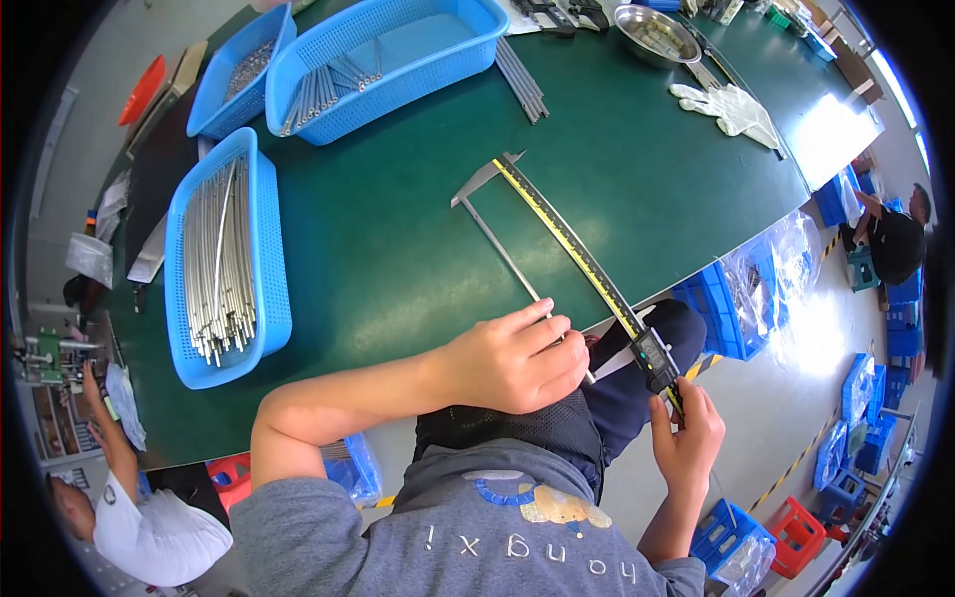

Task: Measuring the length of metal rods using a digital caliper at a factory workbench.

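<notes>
My left hand (522, 360) is closed around a thin metal rod (502, 252), which slants away over the table edge. The rod's far end meets a jaw of a long digital caliper (569, 249), lying roughly alongside it with its jaws apart. Its near end sticks out past my fingers. My right hand (688, 433) grips the caliper's near end, just below the display. To the left stands a blue basket (274, 239) filled with similar metal rods.
Another blue basket (398, 97) with rods and a smaller one (204, 114) stand behind. Loose rods (520, 82), a metal bowl (625, 22) and a white glove (734, 109) lie at the back. People sit at the left (164, 532) and far right (895, 244).
</notes>
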Available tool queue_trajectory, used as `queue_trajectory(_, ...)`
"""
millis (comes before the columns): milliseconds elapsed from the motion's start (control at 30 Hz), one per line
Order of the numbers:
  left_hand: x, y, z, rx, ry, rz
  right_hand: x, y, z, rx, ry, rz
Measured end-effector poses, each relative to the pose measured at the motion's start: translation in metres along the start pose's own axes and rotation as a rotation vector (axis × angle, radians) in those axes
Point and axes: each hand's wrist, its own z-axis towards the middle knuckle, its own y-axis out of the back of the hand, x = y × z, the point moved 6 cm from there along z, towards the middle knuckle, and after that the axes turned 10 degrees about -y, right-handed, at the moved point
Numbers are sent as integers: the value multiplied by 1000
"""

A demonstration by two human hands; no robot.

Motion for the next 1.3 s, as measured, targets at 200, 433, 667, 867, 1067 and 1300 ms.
queue_trajectory(200, 9, -11, -2, 52, 12, -88, 4, 2, 0, 7, -8, 7)
queue_trajectory(433, 18, -10, 0, 115, 88, -155, 6, -2, 0, 23, 3, 19)
queue_trajectory(667, 18, -12, 0, 187, 135, -150, 5, -2, -3, 13, 13, 11)
queue_trajectory(867, 19, -12, -1, 150, 119, -148, 6, -2, -1, -7, 5, -54)
queue_trajectory(1067, 25, -9, -1, 164, 154, -175, 5, -4, 2, -7, -6, -70)
queue_trajectory(1300, 31, -10, -3, 191, 223, -205, 7, -5, -1, -10, 6, -70)
